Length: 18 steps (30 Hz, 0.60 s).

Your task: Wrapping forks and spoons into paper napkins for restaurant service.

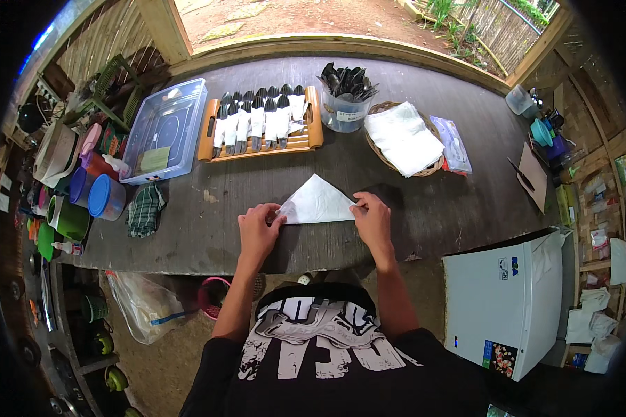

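Note:
A white paper napkin (318, 202), folded into a triangle, lies on the dark wooden table (229, 193) with its point facing away from me. My left hand (258, 225) pinches its left corner between thumb and fingers. At the opposite corner, my right hand (373, 219) grips the napkin the same way. Beyond it stands a bamboo tray (313, 117) carrying two rows of dark spoons (258, 113) wrapped in white napkins. A clear plastic tub (344, 121) holds many loose black spoons (347, 82). Stacked white napkins (404, 136) rest in a round wicker basket (374, 148).
Left of the tray sits a clear plastic box (175, 130). Lidded containers (107, 198) and a green checked cloth (145, 211) line the left side. A plastic packet (453, 146) touches the basket. A knife (520, 173) lies on a brown board (538, 182), and a white chest freezer (485, 307) stands at right.

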{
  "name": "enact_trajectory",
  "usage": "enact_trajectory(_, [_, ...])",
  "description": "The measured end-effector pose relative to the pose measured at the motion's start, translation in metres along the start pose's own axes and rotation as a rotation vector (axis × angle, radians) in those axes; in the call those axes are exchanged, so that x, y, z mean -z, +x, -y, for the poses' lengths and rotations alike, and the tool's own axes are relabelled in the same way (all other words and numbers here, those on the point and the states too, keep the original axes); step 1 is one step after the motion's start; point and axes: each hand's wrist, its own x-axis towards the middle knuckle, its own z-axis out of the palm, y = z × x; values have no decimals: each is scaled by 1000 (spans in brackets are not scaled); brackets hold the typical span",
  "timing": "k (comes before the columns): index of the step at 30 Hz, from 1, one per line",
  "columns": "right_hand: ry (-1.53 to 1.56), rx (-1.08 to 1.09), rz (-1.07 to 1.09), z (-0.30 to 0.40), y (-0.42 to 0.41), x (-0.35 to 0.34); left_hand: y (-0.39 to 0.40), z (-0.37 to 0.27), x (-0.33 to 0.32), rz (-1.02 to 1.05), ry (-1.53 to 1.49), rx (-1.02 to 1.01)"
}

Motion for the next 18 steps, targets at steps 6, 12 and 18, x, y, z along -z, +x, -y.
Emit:
enact_trajectory(6, [-221, 391, -282, 30, -18, -12, 3, -28, -11, -117, -116, -121])
enact_trajectory(12, [-174, 315, -142, 16, -35, -31, 1, -31, -39, 3, -94, -107])
enact_trajectory(18, [-175, 236, -161, 4, -38, -12, 2, -15, -16, 23, -15, -95])
